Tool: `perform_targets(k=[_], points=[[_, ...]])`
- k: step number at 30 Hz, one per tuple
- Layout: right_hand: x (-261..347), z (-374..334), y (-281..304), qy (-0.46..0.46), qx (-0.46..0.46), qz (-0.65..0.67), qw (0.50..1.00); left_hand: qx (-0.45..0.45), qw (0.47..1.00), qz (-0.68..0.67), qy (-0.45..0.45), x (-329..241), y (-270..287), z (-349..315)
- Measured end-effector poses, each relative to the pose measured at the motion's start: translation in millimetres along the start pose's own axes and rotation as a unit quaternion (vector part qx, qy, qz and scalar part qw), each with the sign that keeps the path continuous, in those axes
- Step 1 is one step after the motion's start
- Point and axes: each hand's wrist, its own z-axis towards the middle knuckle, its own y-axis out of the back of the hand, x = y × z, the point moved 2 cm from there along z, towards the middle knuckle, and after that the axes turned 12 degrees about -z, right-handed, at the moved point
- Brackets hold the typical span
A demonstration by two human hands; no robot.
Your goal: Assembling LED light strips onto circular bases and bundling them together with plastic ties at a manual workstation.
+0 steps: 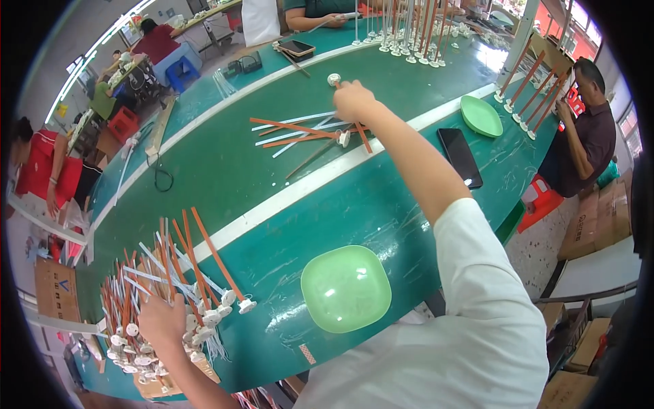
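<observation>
My left hand (162, 322) is in a dense bundle of brown and white strips with white round ends (143, 358) at the near left. Its fingers are curled in among the strips, and what they grip is hidden. My right arm stretches across the table. My right hand (355, 103) is closed in a pinch on a brown strip with a white round end (334, 80), which points away from me. Just below that hand, several loose brown and white strips (300, 129) lie crossed on the green surface, with a white round end (343, 139) among them.
A light green bowl (346, 290) sits before me, another green dish (481, 116) farther right beside a black phone (460, 157). A white rail (272, 208) crosses the table. Upright rods on white bases (409, 48) stand at the back. Co-workers sit around, one at right (589, 129).
</observation>
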Motion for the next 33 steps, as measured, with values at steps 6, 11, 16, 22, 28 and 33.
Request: perform_targets(k=[6, 11, 16, 22, 28, 33], points=[[-4.2, -1.9, 17.4, -0.047, 0.155, 0.040, 0.986, -0.100, 0.993, -0.035, -0.048, -33.2, 25.2, -26.9], [-9.3, -56.1, 72.4, -0.060, 0.088, 0.013, 0.994, -0.113, 0.909, -0.361, -0.177, -38.8, 18.3, -68.4], [16.4, -152.7, 103.3, -0.021, 0.043, 0.386, 0.921, 0.054, 0.741, -0.620, -0.252, -64.3, -19.0, -110.2], [121.9, -282.0, 116.6, -0.074, 0.212, 0.802, 0.553, 0.418, 0.409, -0.796, -0.159, -130.9, -36.6, -158.1], [143.2, -316.9, 109.3, -0.054, 0.007, 0.704, 0.708, 0.497, 0.186, -0.839, -0.125, -128.7, -62.5, -173.2], [153.4, -339.7, 111.6, 0.130, -0.326, 0.487, 0.800, 0.432, 0.238, -0.869, -0.047, -131.4, -48.6, -193.2]])
